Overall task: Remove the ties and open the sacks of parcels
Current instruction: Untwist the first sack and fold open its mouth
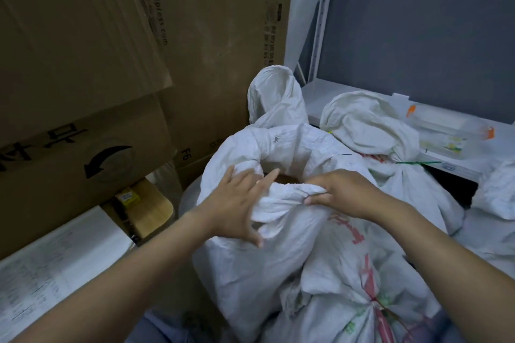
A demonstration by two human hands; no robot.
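Now our right hand (pixel 341 193) pinches the bunched rim of the sack (pixel 245 273), left hand (pixel 237 203) spread wide beside it, where the soft, limp cloth should gather easily.

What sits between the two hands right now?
Head view: the rolled rim of the white sack runs from left hand to right hand; behind it a brown parcel shows in the opening.

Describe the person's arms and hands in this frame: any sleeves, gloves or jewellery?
The left hand and right hand are bare: no gloves, rings, watch or wristbands show. The left forearm and right forearm are uncovered as far as the frame reaches, with no sleeve in view.
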